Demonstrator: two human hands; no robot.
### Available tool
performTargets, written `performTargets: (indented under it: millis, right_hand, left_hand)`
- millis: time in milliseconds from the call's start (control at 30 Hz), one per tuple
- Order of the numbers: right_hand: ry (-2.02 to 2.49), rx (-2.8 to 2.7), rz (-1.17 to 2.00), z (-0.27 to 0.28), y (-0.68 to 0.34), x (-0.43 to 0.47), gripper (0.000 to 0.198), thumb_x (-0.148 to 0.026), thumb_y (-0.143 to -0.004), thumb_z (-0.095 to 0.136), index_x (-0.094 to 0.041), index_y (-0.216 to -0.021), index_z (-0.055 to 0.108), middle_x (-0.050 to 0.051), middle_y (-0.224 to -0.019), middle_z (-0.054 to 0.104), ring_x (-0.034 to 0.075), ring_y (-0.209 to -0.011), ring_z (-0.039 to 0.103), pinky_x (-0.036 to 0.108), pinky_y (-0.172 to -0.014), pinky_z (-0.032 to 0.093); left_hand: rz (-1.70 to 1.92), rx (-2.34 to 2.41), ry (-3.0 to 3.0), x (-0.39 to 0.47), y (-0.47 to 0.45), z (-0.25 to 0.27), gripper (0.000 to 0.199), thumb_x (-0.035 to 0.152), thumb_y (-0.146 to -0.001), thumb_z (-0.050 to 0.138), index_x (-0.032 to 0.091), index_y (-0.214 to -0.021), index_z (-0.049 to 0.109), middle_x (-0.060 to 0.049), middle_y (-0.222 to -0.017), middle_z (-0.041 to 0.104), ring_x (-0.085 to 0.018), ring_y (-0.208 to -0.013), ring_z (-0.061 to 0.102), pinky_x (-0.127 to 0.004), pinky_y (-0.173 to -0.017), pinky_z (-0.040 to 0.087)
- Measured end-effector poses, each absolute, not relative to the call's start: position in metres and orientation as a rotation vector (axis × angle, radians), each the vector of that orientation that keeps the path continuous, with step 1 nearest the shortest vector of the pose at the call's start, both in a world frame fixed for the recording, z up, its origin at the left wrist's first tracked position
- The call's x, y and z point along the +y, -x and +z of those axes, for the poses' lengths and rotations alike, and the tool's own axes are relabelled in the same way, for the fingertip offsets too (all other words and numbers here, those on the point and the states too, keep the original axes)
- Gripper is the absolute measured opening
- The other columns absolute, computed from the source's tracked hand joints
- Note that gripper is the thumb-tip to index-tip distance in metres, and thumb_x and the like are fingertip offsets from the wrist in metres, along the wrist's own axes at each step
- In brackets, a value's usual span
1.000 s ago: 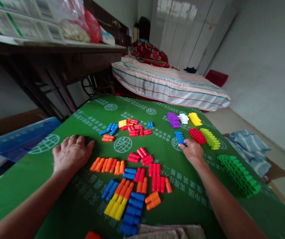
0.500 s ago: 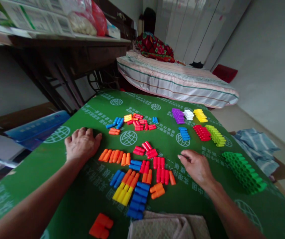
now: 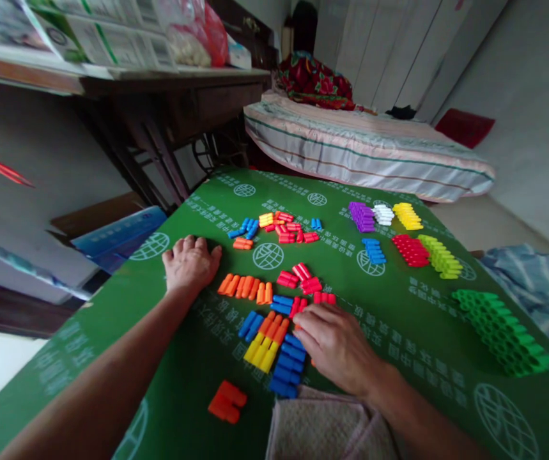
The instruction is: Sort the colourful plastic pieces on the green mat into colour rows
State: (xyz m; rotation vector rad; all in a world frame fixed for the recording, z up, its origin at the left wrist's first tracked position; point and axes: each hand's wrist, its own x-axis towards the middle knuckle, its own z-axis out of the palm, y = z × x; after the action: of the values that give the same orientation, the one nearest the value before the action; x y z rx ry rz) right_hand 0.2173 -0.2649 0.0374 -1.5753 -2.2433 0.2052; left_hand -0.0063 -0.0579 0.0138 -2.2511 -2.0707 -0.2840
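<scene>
My left hand (image 3: pixel 190 263) rests palm down on the green board, fingers spread, left of a row of orange bullet-shaped plastic blocks (image 3: pixel 239 286). Over the red and orange blocks in the middle is my right hand (image 3: pixel 336 342), its fingers bent together and pointing down; what lies under the fingertips is hidden. Beside those fingertips are red blocks (image 3: pixel 298 306), a joined orange-and-yellow group (image 3: pixel 267 342) and a column of blue blocks (image 3: pixel 287 367). More red blocks (image 3: pixel 310 284) lie just beyond. A separate orange block group (image 3: pixel 227 401) sits nearer to me.
A folded cloth (image 3: pixel 326 428) lies at the near edge, partly under my right forearm. Green joined blocks (image 3: pixel 502 332) stand at right, with purple (image 3: pixel 361 217), yellow (image 3: pixel 407 216) and red groups (image 3: pixel 411 250) farther back. Behind are a wooden desk (image 3: pixel 125 83) and a bed (image 3: pixel 370 147).
My right hand has moved left from the bare board onto the red and orange blocks, covering several of them. My left hand stays in place; the view has shifted left.
</scene>
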Motion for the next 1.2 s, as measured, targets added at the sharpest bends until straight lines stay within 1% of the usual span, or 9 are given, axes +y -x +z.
performTargets:
  millis: [133, 233, 367, 500, 700, 867, 1067, 1200]
  right_hand:
    - [1.599, -2.364, 0.183, 0.041, -0.210, -0.233, 0.011, -0.014, -0.091, 0.052, -0.018, -0.090, 0.062, 0.005, -0.092, 0.065, 0.019, -0.092, 0.057, 0.031, -0.081, 0.044]
    - [1.627, -2.482, 0.180, 0.042, -0.203, -0.219, 0.015, -0.010, -0.087, 0.052, -0.018, -0.093, 0.063, 0.006, -0.091, 0.064, 0.020, -0.093, 0.056, 0.032, -0.082, 0.044]
    - [1.660, -2.518, 0.236, 0.041, -0.197, -0.214, 0.020, -0.007, -0.087, 0.047, -0.017, -0.094, 0.063, 0.007, -0.091, 0.064, 0.019, -0.090, 0.057, 0.031, -0.081, 0.042]
    - [1.722, -2.500, 0.288, 0.040, -0.198, -0.214, 0.022, -0.005, -0.085, 0.046, -0.018, -0.092, 0.063, 0.007, -0.091, 0.064, 0.019, -0.090, 0.056, 0.030, -0.079, 0.042]
    - [1.700, -2.493, 0.183, 0.038, -0.195, -0.212, 0.020, -0.006, -0.084, 0.047, -0.018, -0.089, 0.063, 0.007, -0.089, 0.064, 0.020, -0.091, 0.056, 0.031, -0.080, 0.043]
    - [1.693, -2.498, 0.123, 0.035, -0.193, -0.210, 0.019, -0.006, -0.082, 0.049, -0.017, -0.089, 0.063, 0.007, -0.087, 0.064, 0.019, -0.089, 0.057, 0.031, -0.080, 0.044]
    - [1.682, -2.485, 0.106, 0.035, -0.192, -0.209, 0.019, -0.007, -0.083, 0.049, -0.017, -0.089, 0.063, 0.006, -0.087, 0.064, 0.020, -0.090, 0.058, 0.032, -0.083, 0.045]
    - [1.657, -2.455, 0.107, 0.034, -0.191, -0.209, 0.017, -0.008, -0.084, 0.048, -0.018, -0.085, 0.062, 0.006, -0.085, 0.064, 0.020, -0.090, 0.057, 0.031, -0.084, 0.045]
  left_hand:
    - [-0.288, -2.090, 2.250, -0.060, 0.005, 0.015, 0.057, 0.048, -0.086, 0.026, 0.011, -0.119, 0.055, -0.021, -0.135, 0.049, -0.037, -0.130, 0.037, -0.056, -0.103, 0.034]
    - [-0.292, -2.096, 2.256, -0.060, 0.006, 0.015, 0.058, 0.049, -0.086, 0.026, 0.011, -0.120, 0.054, -0.022, -0.137, 0.047, -0.037, -0.131, 0.036, -0.056, -0.103, 0.034]
    - [-0.287, -2.100, 2.255, -0.059, 0.007, 0.012, 0.059, 0.050, -0.087, 0.025, 0.012, -0.120, 0.055, -0.021, -0.136, 0.048, -0.036, -0.131, 0.036, -0.055, -0.103, 0.034]
    - [-0.284, -2.096, 2.253, -0.059, 0.007, 0.011, 0.058, 0.050, -0.087, 0.025, 0.012, -0.120, 0.055, -0.021, -0.136, 0.048, -0.036, -0.130, 0.036, -0.054, -0.103, 0.033]
    - [-0.291, -2.061, 2.261, -0.057, 0.010, 0.012, 0.059, 0.052, -0.087, 0.022, 0.013, -0.116, 0.055, -0.021, -0.130, 0.051, -0.037, -0.127, 0.039, -0.055, -0.101, 0.035]
    - [-0.264, -2.045, 2.278, -0.053, 0.012, 0.014, 0.062, 0.055, -0.087, 0.018, 0.012, -0.115, 0.053, -0.020, -0.133, 0.049, -0.037, -0.129, 0.037, -0.055, -0.101, 0.035]
    - [-0.262, -2.044, 2.271, -0.052, 0.013, 0.016, 0.061, 0.055, -0.087, 0.016, 0.015, -0.109, 0.055, -0.020, -0.128, 0.052, -0.037, -0.127, 0.039, -0.055, -0.101, 0.036]
    - [-0.261, -2.050, 2.264, -0.053, 0.014, 0.018, 0.061, 0.055, -0.087, 0.015, 0.015, -0.111, 0.055, -0.020, -0.131, 0.051, -0.037, -0.128, 0.038, -0.054, -0.101, 0.036]
